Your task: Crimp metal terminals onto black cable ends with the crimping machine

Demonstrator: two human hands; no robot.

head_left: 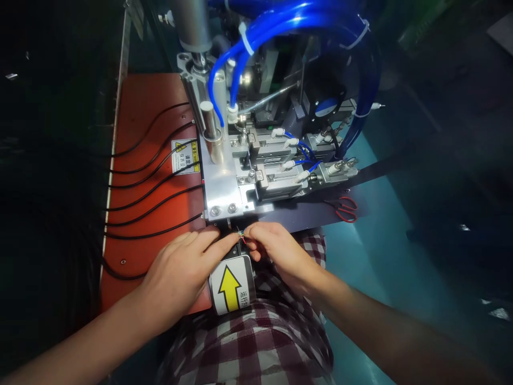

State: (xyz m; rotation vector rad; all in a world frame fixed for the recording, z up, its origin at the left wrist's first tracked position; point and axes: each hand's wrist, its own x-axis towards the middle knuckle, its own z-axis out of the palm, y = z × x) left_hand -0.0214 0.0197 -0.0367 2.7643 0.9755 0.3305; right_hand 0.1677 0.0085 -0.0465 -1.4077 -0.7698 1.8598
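My left hand reaches in over the orange table, fingers closed and partly hidden beneath it. A black cable runs in under this hand. Thin coloured wires, one of them red, stick out at the tip of its forefinger or thumb. From the other side my right hand pinches at these wires, its fingertips close against the left ones. Both hands are at the front edge of a metal machine, just above a white plate with a yellow arrow.
Several black cables cross the orange table to the machine's left side. Blue air hoses arch over its top. Red-handled scissors lie to the right on the dark surface. Checked cloth covers my lap.
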